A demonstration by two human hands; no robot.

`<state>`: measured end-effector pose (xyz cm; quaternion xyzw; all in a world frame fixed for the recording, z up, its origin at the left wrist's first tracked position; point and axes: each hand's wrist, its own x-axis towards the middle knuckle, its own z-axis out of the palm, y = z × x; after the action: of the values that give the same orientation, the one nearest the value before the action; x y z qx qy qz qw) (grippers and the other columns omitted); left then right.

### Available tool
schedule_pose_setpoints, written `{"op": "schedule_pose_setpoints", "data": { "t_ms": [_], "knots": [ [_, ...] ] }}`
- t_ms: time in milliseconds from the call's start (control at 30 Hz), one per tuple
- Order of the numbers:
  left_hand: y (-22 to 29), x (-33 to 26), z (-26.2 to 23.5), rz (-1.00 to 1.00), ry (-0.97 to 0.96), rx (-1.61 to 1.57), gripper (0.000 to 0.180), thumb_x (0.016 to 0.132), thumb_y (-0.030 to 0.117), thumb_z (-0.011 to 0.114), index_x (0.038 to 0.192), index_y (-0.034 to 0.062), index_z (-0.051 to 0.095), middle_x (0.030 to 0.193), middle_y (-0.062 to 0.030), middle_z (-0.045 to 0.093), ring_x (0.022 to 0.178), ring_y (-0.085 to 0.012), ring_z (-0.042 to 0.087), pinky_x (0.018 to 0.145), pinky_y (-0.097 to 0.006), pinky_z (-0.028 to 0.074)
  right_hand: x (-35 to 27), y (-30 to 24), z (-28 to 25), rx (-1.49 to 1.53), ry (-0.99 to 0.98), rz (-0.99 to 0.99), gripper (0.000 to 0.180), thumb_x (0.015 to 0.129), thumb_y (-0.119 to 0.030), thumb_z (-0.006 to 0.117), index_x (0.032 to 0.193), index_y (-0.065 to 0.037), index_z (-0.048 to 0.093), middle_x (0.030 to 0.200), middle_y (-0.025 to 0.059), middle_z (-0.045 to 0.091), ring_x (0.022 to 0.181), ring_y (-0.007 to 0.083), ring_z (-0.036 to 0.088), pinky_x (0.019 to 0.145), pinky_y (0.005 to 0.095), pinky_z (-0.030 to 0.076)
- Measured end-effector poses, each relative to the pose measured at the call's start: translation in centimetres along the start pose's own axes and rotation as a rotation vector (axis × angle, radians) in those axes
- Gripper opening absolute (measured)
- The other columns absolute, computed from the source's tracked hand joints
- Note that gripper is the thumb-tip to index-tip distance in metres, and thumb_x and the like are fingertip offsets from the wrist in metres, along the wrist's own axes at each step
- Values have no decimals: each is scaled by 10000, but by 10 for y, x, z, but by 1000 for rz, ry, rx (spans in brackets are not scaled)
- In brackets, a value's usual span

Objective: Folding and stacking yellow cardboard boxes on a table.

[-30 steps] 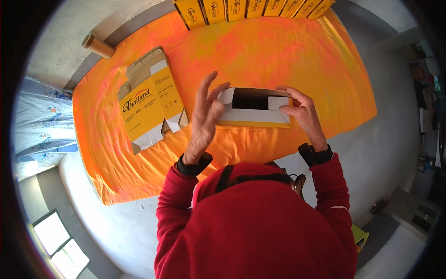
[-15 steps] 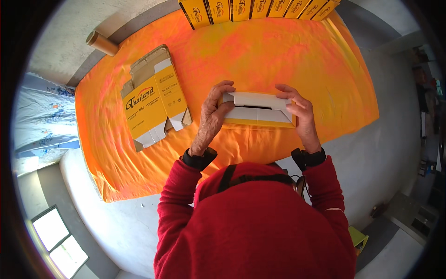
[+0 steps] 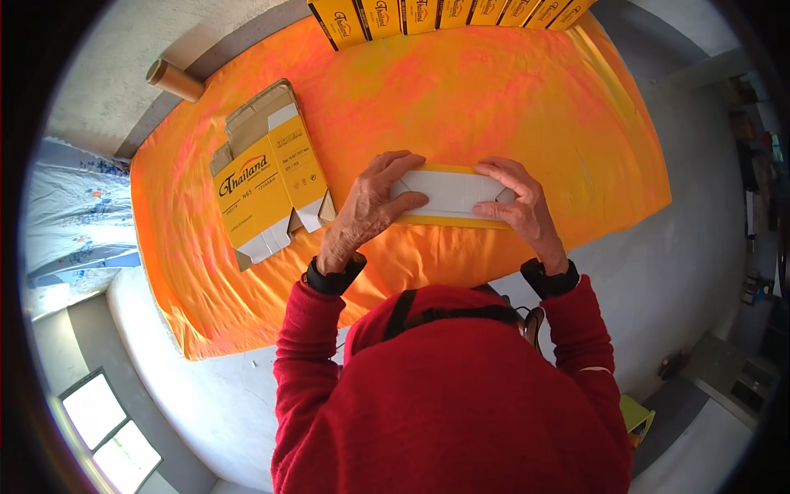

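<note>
A yellow cardboard box [image 3: 454,194] stands in front of me with its white inner flaps folded across the upward end. My left hand [image 3: 374,202] grips its left end, fingers on the far edge and thumb lying on the white flap. At the right end, my right hand [image 3: 527,202] holds it the same way, thumb and fingers curled over the flap's corner. Left of my hands lies a flattened yellow box blank [image 3: 271,177], its white and brown flaps spread out.
Along the table's far edge stands a row of several finished yellow boxes [image 3: 420,15]. The table wears a shiny orange cloth [image 3: 411,90]. A brown cardboard tube [image 3: 174,80] leans at the far left by the wall. A window [image 3: 111,420] is at lower left.
The white flaps have come together, and the dark slit between them no longer shows. Both thumbs now rest on the flaps; my right hand has moved slightly left.
</note>
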<state>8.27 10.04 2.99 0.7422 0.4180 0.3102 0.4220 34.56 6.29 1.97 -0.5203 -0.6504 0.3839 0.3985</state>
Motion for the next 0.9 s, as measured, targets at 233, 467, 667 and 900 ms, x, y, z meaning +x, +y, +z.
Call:
{"op": "schedule_pose_setpoints", "data": {
  "t_ms": [233, 467, 667, 900],
  "knots": [
    [-4, 3, 6, 101, 11, 168, 469, 774, 103, 717, 1219, 40, 581, 1194, -169, 579, 1106, -353, 546, 900, -419, 496, 5, -6, 3, -96, -17, 49, 493, 732, -108, 791, 1189, -10, 632, 1091, 114, 631, 987, 231, 610, 842, 330, 504],
    [-6, 2, 9, 125, 22, 269, 461, 775, 124, 727, 1206, 40, 587, 1179, -184, 578, 1098, -369, 538, 907, -434, 491, 3, -2, 2, -239, -43, 1, 613, 684, -221, 846, 1220, -26, 620, 1145, 132, 620, 1028, 273, 601, 882, 380, 505],
    [13, -8, 5, 323, -37, 605, 769, 673, 239, 825, 1345, 78, 486, 1316, -196, 462, 1156, -423, 463, 884, -478, 498, -4, -25, -6, -527, -109, -163, 797, 568, -236, 885, 1278, -30, 588, 1260, 153, 566, 1156, 310, 538, 947, 421, 481],
    [5, -13, 10, 154, -158, 538, 1012, 549, 255, 896, 1423, 118, 406, 1442, -177, 344, 1243, -443, 384, 947, -544, 443, -4, -9, -10, -483, -246, -89, 914, 548, -235, 879, 1358, -33, 506, 1375, 176, 474, 1277, 336, 459, 997, 430, 457]
  ]
}}
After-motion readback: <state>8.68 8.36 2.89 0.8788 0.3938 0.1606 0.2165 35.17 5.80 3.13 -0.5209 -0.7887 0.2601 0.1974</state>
